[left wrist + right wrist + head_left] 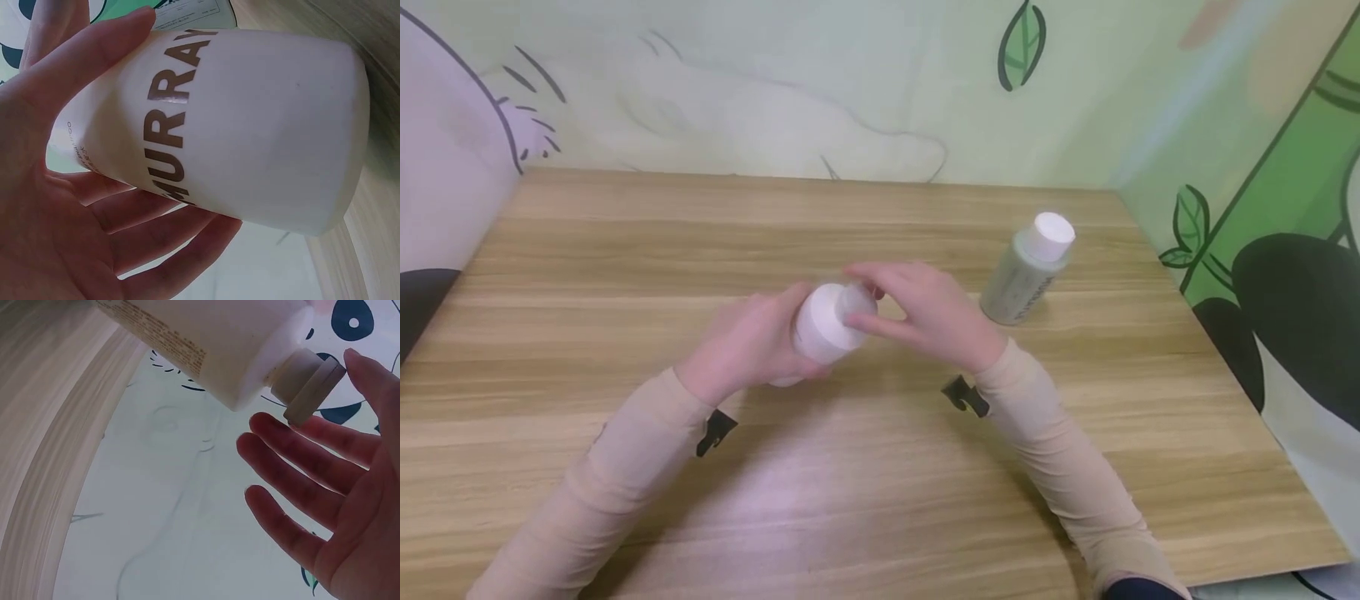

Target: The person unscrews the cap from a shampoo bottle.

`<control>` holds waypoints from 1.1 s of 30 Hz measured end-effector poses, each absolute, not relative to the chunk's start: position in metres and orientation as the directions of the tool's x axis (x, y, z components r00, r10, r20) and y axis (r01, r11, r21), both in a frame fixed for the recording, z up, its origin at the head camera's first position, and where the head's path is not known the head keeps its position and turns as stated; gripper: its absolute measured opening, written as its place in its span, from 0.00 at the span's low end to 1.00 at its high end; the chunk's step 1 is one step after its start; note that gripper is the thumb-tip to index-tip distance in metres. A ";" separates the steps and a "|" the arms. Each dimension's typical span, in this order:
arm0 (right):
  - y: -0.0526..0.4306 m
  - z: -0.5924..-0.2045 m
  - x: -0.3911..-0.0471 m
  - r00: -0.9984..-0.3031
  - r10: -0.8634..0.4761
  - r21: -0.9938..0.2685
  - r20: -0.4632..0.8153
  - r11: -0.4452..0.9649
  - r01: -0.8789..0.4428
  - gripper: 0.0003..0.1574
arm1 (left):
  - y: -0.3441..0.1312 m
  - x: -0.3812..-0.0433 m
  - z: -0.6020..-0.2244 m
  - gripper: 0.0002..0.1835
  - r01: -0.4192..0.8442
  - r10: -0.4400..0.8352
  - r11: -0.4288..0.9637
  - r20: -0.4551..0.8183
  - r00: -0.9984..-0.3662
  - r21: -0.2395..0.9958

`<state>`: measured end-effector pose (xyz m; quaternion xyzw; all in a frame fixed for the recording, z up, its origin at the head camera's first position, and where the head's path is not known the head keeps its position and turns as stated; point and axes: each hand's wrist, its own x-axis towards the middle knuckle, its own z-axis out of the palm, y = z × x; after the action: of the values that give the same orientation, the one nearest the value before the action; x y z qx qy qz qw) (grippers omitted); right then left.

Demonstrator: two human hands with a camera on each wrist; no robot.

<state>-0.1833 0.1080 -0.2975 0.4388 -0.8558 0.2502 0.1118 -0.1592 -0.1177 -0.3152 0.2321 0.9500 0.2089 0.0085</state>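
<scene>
My left hand point(752, 337) grips a white bottle point(822, 333) around its body, thumb on one side and fingers on the other. In the left wrist view the bottle point(281, 125) bears brown letters reading MURRAY. It is tilted, with its top toward my right hand point(928, 312). That hand pinches the cap point(856, 304) between thumb and fingers. The right wrist view shows the cap point(312, 390) with a wide disc at its end, the thumb tip at its edge and the other fingers spread loosely below.
A second bottle point(1024, 271), pale green with a white cap and dark lettering, stands at the right on the wooden table point(850, 500). Behind the table rises a wall point(737, 92) painted with leaves and black outlines. Small black clips point(966, 396) sit by both wrists.
</scene>
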 end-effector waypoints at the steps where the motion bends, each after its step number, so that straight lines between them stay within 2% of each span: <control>1: 0.107 -0.297 -0.183 -0.587 -0.694 -0.322 0.417 0.491 -0.810 0.28 | -0.117 -0.159 -0.315 0.44 0.436 0.444 0.806 0.079 -0.893 0.400; 7: 0.107 -0.297 -0.181 -0.553 -0.694 -0.253 0.460 0.495 -0.831 0.23 | -0.117 -0.159 -0.316 0.44 0.436 0.442 0.813 0.077 -0.894 0.386; 12: 0.109 -0.297 -0.181 -0.509 -0.722 -0.194 0.468 0.478 -0.857 0.24 | -0.118 -0.160 -0.316 0.44 0.434 0.446 0.808 0.068 -0.893 0.399; 22: 0.112 -0.294 -0.186 -0.416 -0.789 -0.217 0.452 0.355 -0.909 0.25 | -0.118 -0.161 -0.314 0.41 0.418 0.434 0.808 0.059 -0.899 0.415; 25: 0.114 -0.294 -0.188 -0.433 -0.783 -0.238 0.446 0.363 -0.901 0.28 | -0.118 -0.161 -0.314 0.40 0.419 0.437 0.803 0.060 -0.898 0.425; 28: 0.115 -0.295 -0.190 -0.488 -0.751 -0.252 0.445 0.418 -0.873 0.33 | -0.118 -0.161 -0.314 0.40 0.420 0.440 0.797 0.060 -0.896 0.435; 33: 0.113 -0.301 -0.189 -0.555 -0.708 -0.243 0.437 0.501 -0.831 0.31 | -0.117 -0.161 -0.315 0.41 0.414 0.441 0.794 0.048 -0.896 0.445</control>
<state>-0.1886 0.1132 -0.3006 0.4500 -0.8547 0.2165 0.1418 -0.1612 -0.1170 -0.3154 0.2259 0.9467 0.2279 0.0292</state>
